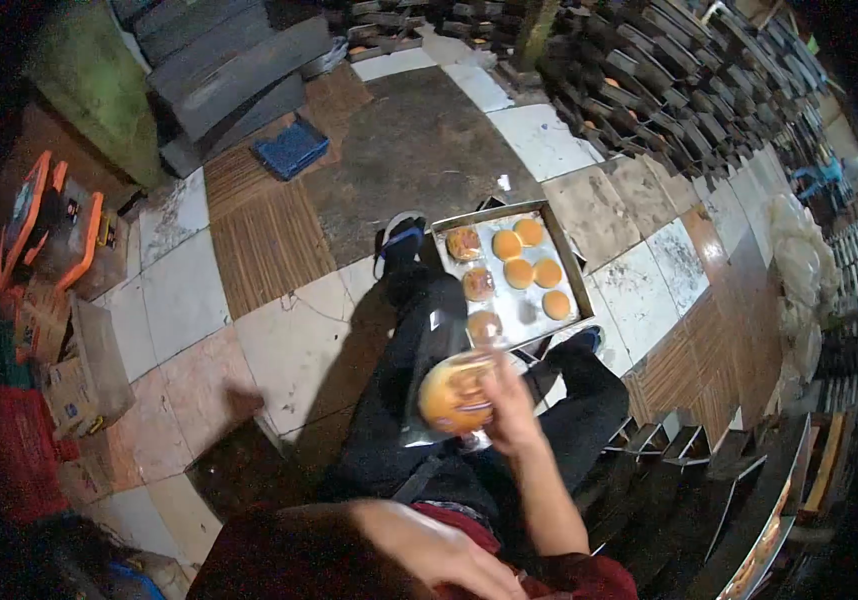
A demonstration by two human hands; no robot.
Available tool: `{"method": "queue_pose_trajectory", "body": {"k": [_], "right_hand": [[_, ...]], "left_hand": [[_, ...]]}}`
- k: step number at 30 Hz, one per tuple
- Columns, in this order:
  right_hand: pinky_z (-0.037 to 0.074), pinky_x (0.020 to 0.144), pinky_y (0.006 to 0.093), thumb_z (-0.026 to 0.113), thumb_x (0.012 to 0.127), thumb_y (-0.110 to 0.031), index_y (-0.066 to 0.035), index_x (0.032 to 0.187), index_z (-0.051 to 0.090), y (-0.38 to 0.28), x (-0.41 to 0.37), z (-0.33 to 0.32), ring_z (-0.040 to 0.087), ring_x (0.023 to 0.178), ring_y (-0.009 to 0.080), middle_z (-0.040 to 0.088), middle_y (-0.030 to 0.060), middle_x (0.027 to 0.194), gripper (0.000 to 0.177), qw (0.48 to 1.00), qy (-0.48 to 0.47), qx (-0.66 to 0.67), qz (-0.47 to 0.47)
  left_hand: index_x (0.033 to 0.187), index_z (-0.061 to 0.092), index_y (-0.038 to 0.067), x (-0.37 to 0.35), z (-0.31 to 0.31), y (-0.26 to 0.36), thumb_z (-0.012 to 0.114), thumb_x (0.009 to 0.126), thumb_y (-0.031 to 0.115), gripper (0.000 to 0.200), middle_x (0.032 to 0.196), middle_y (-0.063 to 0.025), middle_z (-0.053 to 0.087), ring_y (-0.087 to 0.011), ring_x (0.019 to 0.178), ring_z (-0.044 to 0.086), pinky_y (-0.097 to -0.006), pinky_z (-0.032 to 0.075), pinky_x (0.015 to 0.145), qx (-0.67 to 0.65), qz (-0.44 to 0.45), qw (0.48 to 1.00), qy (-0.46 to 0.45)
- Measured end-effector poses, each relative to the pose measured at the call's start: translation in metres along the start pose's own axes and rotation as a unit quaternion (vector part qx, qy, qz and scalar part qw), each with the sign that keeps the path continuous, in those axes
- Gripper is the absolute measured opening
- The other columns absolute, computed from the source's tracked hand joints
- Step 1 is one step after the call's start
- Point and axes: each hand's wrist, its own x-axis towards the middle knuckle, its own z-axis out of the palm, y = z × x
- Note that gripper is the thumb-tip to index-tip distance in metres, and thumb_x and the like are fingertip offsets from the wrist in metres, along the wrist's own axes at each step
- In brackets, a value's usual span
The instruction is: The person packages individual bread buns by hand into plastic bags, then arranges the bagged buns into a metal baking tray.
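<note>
Well, the right hand (pixel 512 405) grips a blurred, probably bagged bun (pixel 454 394).

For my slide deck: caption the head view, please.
The right hand holds a wrapped bun near a tray of buns.

Golden yellow patched with brown is seen on the held bun (pixel 452 395) at the right fingers (pixel 499 382); beyond them, orange-gold buns (pixel 519 273) are framed by a silvery-white tray (pixel 525 320); beneath, black trousers (pixel 381 400).
</note>
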Motion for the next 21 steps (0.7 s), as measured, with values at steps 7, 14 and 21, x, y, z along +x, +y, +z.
{"method": "queue_pose_trajectory", "body": {"k": [7, 14, 21], "right_hand": [[0.042, 0.083, 0.0274, 0.062, 0.082, -0.027, 0.002, 0.117, 0.044, 0.081, 0.006, -0.025, 0.052, 0.095, 0.0160, 0.057, 0.0111, 0.099, 0.049, 0.950, 0.097, -0.290, -0.070], [0.042, 0.062, 0.0275, 0.056, 0.086, -0.012, 0.001, 0.079, 0.057, 0.025, -0.005, 0.003, 0.051, 0.068, 0.0140, 0.056, 0.0061, 0.072, 0.015, 0.911, 0.135, -0.352, -0.166], [0.042, 0.055, 0.0282, 0.059, 0.080, -0.003, 0.001, 0.077, 0.057, 0.019, -0.043, 0.013, 0.052, 0.059, 0.0209, 0.053, 0.0098, 0.068, 0.006, 0.845, 0.105, -0.431, -0.299]], "left_hand": [[0.113, 0.035, 0.004, -0.122, -0.033, -0.062, 0.053, 0.088, 0.027, 0.038, 0.100, -0.0085, 0.045, -0.0167, 0.088, 0.045, -0.0326, 0.040, 0.076, 0.190, -0.199, 0.386, 0.880], [0.072, 0.059, -0.001, -0.074, -0.042, -0.034, 0.064, 0.078, 0.018, 0.020, 0.073, -0.0098, 0.055, -0.0237, 0.068, 0.054, -0.0321, 0.043, 0.065, 0.300, -0.217, 0.535, 0.759], [0.072, 0.058, 0.000, -0.063, -0.028, -0.010, 0.066, 0.076, 0.010, 0.013, 0.073, -0.0101, 0.055, -0.0231, 0.068, 0.054, -0.0328, 0.044, 0.062, 0.452, -0.163, 0.683, 0.550]]}}
